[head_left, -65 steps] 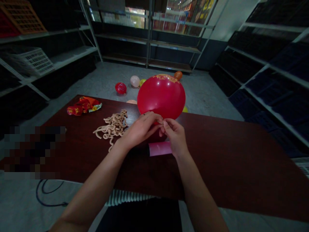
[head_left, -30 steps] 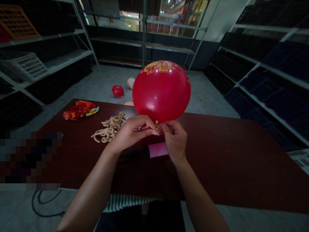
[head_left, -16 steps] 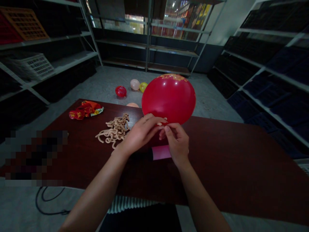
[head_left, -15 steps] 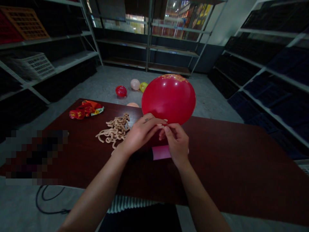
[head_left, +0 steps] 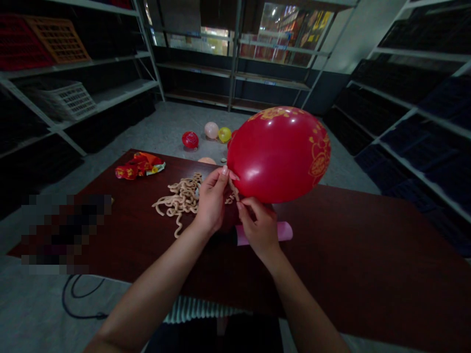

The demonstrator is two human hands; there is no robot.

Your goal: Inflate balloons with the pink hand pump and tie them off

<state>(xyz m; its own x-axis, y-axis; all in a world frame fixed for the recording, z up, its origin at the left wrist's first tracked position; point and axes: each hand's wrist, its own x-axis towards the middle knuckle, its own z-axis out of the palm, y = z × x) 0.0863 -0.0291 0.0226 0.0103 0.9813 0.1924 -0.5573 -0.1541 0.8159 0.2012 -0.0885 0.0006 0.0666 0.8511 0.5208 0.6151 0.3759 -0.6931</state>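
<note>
A: Nearest the viewer: held what in the right hand [head_left: 260, 228], and open how far?

B: Closed to a pinch, thumb against forefinger with no gap seen, on the lower end of a tan cord [head_left: 233, 190]. Crossed in front of a pink tube [head_left: 286, 231], laid crosswise on the table [head_left: 349, 235].

A: And in the left hand [head_left: 211, 203]?

B: Likewise closed to a pinch, thumb uppermost, at the neck [head_left: 234, 175] of the large balloon [head_left: 279, 152]. Could not tell whether to count the cord's upper end in that grip.

A: Ran which way, between the two pinches?

B: Slanted, as cord, from the left fingertips down and rightward to the right fingertips. Showed a loose curl just left of the latter.

A: Placed where from the hands, as balloon?

B: Lay just beyond and to the right of the left fingertips, above and beyond the right hand. Stretched lengthwise mostly left to right, neck at the left end, gold print on the top and right. Came nearest the left hand, at the neck; met the right hand only by way of the cord.

A: Found what farther off, on the table?

B: Showed a pile of cords [head_left: 182, 196] just left of the left hand, then a wrapper [head_left: 140, 165] near the far left corner.

A: And past the edge?

B: Showed a small red balloon [head_left: 190, 140], a white balloon [head_left: 211, 130] and a yellow balloon [head_left: 224, 135] on the floor, then shelves [head_left: 198, 71] at the back.
</note>
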